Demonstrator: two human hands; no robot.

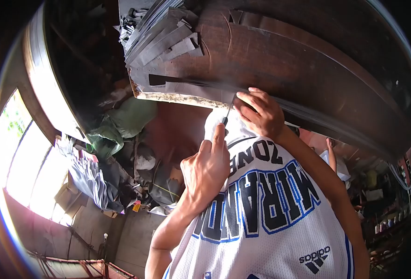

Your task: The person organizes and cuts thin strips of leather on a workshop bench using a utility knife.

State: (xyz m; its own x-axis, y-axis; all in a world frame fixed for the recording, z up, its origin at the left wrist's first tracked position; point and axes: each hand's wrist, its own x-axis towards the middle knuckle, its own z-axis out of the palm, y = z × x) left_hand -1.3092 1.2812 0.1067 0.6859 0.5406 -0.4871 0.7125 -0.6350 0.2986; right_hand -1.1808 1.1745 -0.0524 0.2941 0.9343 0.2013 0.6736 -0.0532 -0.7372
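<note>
My left hand (206,163) is closed around the dark handle of a knife (225,120), index finger stretched along it. The thin blade points up and away, at the near edge of a dark brown tabletop (270,56). Close by the blade, my right hand (262,113) has its fingers bent and pressed onto a dark, thin sheet (303,111) lying along that edge. Whether the right fingers also touch the blade is hard to tell. Left of the blade lies a grey strip (194,89), flat along the worn pale edge.
Several cut grey strips (163,42) are piled at the table's far left corner. Below left are a green plastic bag (108,135) and a bundle of grey sheets (91,179). Another person's arm (331,153) shows at right, beyond a shelf of small bottles (387,225).
</note>
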